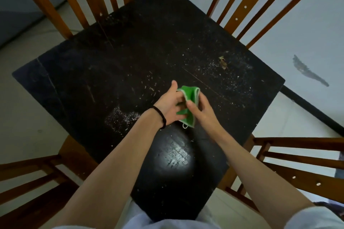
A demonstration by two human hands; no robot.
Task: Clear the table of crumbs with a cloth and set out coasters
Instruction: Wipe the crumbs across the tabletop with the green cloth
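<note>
- Cloth [188,106] is held above the table [74,72] between both hands, folded into a small pad.
- Left hand [168,107] is curled under and behind it; right hand [202,110] is pinching its near edge with thumb and fingers.
- Crumbs [121,119] are seen piled just left of the grip, and more are scattered beyond it and to its right, by a brown scrap [223,63].
- Wiping is judged barely begun or only partly done.
- No coasters can be seen; that step is left.
</note>
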